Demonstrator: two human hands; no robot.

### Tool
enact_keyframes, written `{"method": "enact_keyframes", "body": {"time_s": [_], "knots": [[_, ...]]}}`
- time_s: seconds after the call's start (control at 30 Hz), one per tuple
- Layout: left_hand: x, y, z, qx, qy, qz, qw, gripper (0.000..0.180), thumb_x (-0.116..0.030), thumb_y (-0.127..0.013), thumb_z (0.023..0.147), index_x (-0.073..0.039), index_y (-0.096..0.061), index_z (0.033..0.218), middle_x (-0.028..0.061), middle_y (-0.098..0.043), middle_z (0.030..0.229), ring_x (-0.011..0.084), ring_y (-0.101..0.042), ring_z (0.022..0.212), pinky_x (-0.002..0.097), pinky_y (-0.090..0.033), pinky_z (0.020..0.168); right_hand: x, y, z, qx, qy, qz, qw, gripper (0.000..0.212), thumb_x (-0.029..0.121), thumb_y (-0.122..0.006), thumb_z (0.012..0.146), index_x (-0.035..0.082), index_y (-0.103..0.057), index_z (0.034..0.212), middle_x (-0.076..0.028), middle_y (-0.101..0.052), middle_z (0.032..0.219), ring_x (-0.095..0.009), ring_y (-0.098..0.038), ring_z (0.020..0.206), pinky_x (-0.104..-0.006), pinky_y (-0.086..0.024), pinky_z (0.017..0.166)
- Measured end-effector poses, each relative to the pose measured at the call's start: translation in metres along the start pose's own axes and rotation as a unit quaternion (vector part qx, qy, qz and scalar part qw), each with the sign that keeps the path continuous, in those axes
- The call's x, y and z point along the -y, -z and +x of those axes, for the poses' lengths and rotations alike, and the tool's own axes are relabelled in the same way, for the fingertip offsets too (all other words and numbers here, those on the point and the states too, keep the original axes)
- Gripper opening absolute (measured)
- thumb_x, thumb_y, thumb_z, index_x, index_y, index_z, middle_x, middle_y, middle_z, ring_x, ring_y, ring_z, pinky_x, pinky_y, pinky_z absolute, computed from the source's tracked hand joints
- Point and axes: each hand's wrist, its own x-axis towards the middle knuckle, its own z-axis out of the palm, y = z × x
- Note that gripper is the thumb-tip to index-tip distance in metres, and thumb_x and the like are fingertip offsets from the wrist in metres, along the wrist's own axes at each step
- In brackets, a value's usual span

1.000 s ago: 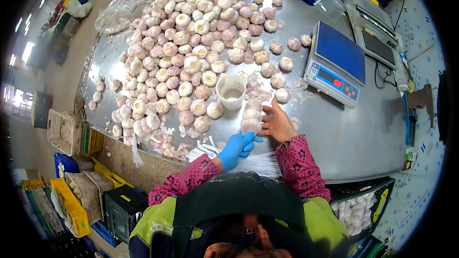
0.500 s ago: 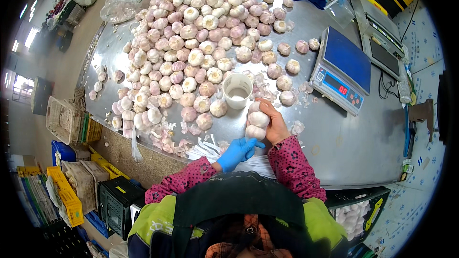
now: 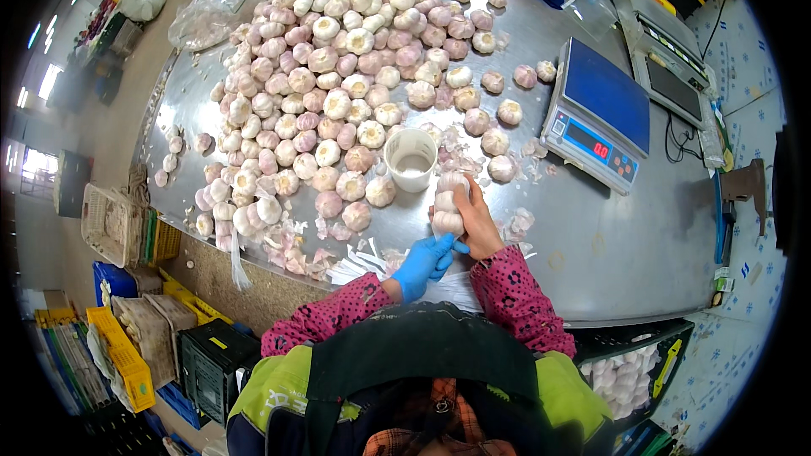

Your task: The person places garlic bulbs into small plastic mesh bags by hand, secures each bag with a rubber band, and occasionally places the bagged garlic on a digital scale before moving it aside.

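Observation:
My bare right hand (image 3: 478, 221) is wrapped round a stack of garlic bulbs (image 3: 449, 204), which seem packed in a thin sleeve. At the stack's lower end, my left hand (image 3: 425, 267), in a blue glove, has its fingers closed; it seems to pinch the sleeve's end, though the fingers hide most of it. Just beyond the stack a white plastic cup (image 3: 411, 160) stands upright on the metal table. White strips (image 3: 358, 263) lie under and beside my left hand at the near edge. A large heap of loose garlic bulbs (image 3: 325, 67) covers the table's left and middle.
A blue-topped digital scale (image 3: 598, 110) stands at the right, with another scale (image 3: 672, 76) behind it. Garlic skins (image 3: 291, 249) litter the near edge. A black crate (image 3: 625, 380) of white bulbs sits below at the right. Yellow crates (image 3: 122, 355) stand at the lower left.
The view has shifted slightly. My left hand's fingers have drawn together at the lower end of the garlic stack, and my right hand has turned a little around it.

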Motion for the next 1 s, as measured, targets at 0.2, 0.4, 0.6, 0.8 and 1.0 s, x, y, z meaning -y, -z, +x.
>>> {"method": "enact_keyframes", "body": {"time_s": [0.2,0.4,0.6,0.8,1.0], "knots": [[0.008,0.016,0.039,0.003,-0.047,-0.075,0.996,0.041,-0.041,-0.048,0.103,-0.005,-0.061,0.119,-0.0010,-0.058,0.089,0.0103,-0.053,0.079,0.0251,-0.047,0.073,-0.011,-0.012,-0.067,0.030,-0.017,-0.188,0.982,0.081,0.030,-0.069,0.093,0.006,-0.017,0.151,-0.012,-0.046,0.134,-0.020,-0.045,0.124,-0.0368,-0.042,0.102],[-0.006,0.005,0.058,0.035,0.000,-0.188,0.982,0.043,-0.037,-0.055,0.101,0.000,-0.057,0.122,-0.0008,-0.056,0.086,0.0098,-0.051,0.074,0.0219,-0.043,0.068,-0.026,0.007,-0.091,-0.006,-0.113,-0.111,0.987,0.029,0.020,-0.061,0.098,0.000,-0.053,0.117,0.004,-0.047,0.069,-0.004,-0.042,0.057,-0.0200,-0.035,0.050],[-0.021,-0.004,0.060,0.011,0.047,-0.168,0.985,0.049,-0.045,-0.065,0.093,0.000,-0.060,0.111,-0.0053,-0.045,0.071,0.0042,-0.038,0.053,0.0200,-0.027,0.046,-0.051,0.025,-0.108,-0.031,-0.018,-0.161,0.986,0.031,0.027,-0.053,0.102,0.002,-0.064,0.086,0.006,-0.042,0.057,-0.002,-0.036,0.051,-0.0206,-0.027,0.047],[-0.021,-0.018,0.062,-0.127,0.027,-0.100,0.987,0.049,-0.052,-0.070,0.088,-0.004,-0.062,0.085,-0.0070,-0.038,0.056,0.0041,-0.028,0.040,0.0227,-0.017,0.038,-0.056,0.019,-0.109,-0.064,0.006,-0.233,0.970,0.033,0.026,-0.053,0.101,0.002,-0.064,0.081,0.004,-0.044,0.054,-0.004,-0.039,0.052,-0.0247,-0.032,0.049],[-0.016,0.011,0.071,-0.154,-0.129,0.162,0.966,0.048,-0.049,-0.069,0.087,-0.003,-0.062,0.076,0.0013,-0.054,0.060,0.0135,-0.050,0.052,0.0319,-0.037,0.047,-0.050,0.021,-0.091,-0.077,0.267,-0.474,0.836,0.021,0.019,-0.062,0.093,0.001,-0.064,0.083,-0.010,-0.056,0.065,-0.028,-0.058,0.059,-0.0386,-0.044,0.057]]}}
